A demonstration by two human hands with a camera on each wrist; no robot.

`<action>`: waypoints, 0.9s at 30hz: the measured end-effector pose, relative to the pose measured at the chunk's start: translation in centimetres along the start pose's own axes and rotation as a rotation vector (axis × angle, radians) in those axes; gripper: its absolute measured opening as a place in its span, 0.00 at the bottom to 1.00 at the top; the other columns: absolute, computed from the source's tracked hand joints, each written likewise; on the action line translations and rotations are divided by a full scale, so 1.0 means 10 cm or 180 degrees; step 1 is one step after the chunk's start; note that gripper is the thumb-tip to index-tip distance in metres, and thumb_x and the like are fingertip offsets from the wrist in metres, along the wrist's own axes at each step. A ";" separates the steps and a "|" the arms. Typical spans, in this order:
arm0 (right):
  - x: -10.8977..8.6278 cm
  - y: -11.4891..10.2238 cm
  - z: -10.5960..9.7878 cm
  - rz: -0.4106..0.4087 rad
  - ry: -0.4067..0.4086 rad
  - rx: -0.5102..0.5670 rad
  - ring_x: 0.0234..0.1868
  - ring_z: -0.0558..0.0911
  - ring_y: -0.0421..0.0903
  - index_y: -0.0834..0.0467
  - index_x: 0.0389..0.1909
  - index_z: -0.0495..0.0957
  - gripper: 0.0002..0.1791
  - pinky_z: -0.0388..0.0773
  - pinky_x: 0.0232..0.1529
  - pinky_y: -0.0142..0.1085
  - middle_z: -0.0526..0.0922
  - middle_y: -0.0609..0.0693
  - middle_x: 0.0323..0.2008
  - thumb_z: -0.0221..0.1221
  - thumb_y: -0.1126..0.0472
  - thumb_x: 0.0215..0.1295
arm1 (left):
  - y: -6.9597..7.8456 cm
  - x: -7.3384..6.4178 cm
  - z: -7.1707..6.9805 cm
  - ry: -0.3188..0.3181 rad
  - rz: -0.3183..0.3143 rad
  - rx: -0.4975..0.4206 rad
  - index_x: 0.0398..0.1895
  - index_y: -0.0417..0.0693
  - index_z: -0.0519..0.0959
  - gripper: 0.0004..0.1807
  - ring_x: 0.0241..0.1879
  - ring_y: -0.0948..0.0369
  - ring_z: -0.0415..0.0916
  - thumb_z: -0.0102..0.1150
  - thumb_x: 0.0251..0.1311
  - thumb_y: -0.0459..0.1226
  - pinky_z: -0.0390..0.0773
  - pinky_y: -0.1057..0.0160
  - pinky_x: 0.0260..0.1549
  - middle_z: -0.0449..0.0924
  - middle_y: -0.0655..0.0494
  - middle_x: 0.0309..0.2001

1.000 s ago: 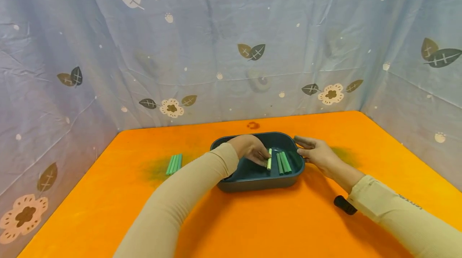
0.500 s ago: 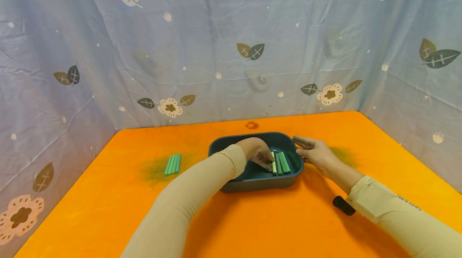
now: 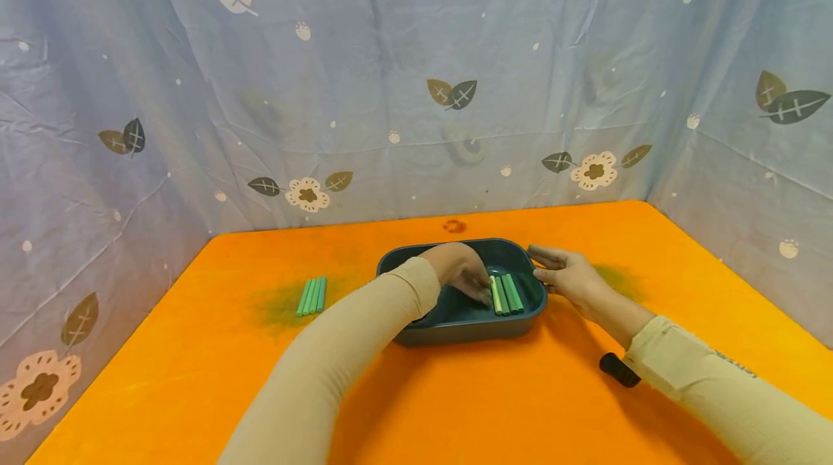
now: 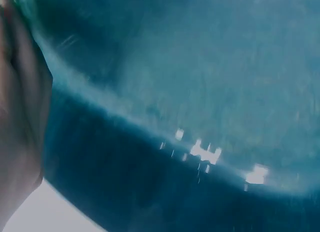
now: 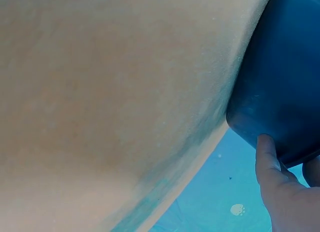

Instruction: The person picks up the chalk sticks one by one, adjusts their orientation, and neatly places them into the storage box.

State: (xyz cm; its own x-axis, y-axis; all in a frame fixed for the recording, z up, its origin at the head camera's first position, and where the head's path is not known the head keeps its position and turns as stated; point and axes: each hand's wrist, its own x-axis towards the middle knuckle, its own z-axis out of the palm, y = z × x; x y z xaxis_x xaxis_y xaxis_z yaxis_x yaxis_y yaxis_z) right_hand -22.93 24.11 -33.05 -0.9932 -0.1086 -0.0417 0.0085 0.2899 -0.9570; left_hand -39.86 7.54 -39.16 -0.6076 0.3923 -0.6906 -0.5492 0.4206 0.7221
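A dark blue-grey tray stands on the orange table. Inside, towards its right end, a pale yellow-green chalk stick lies alongside green chalk sticks. My left hand reaches into the tray, fingers pointing down, fingertips right beside the pale stick. In the left wrist view, part of that hand shows against the tray's shiny inside, with the fingertips out of frame. My right hand touches the tray's right end with fairly straight fingers. In the right wrist view, a fingertip of this hand rests against the tray's outer wall.
Several green chalk sticks lie side by side on the table at the left, amid green dust. A short black cylinder lies near my right forearm. A leaf-patterned curtain hangs behind the table and along both sides.
My left hand moved right with the pale chalk stick and set it against the green ones, then its fingers came off the stick. The right hand stayed at the tray's end.
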 end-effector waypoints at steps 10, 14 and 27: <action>0.00 -0.01 0.02 -0.0025 -0.0019 -0.0002 0.64 0.67 0.63 0.68 0.74 0.48 0.30 0.79 0.43 0.32 0.51 0.67 0.72 0.46 0.71 0.75 | 0.13 -1.48 0.09 0.0169 0.0294 -0.0038 0.60 0.25 0.70 0.18 0.61 0.42 0.70 0.49 0.69 0.24 0.73 0.56 0.59 0.74 0.38 0.36; 0.00 0.00 0.03 -0.0025 -0.0013 -0.0040 0.65 0.65 0.64 0.68 0.74 0.48 0.30 0.80 0.46 0.34 0.51 0.67 0.72 0.46 0.70 0.75 | 0.11 -1.60 -0.03 0.0180 0.0354 0.0012 0.60 0.27 0.70 0.18 0.61 0.42 0.70 0.51 0.68 0.24 0.74 0.56 0.58 0.74 0.41 0.31; -0.01 0.02 0.00 -0.0077 -0.0076 -0.0030 0.61 0.69 0.59 0.69 0.74 0.47 0.31 0.78 0.40 0.31 0.50 0.67 0.72 0.46 0.70 0.75 | -0.11 -1.91 -0.34 0.0362 0.0468 0.0271 0.62 0.30 0.70 0.20 0.57 0.45 0.75 0.55 0.68 0.28 0.83 0.63 0.43 0.78 0.41 0.41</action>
State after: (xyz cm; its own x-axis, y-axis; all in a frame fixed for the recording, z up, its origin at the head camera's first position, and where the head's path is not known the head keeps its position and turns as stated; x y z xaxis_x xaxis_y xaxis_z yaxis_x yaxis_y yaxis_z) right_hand -22.83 24.16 -33.29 -0.9900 -0.1384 -0.0255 -0.0168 0.2959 -0.9551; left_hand -29.60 -3.21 -26.64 -0.7413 0.3616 -0.5654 -0.4022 0.4351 0.8056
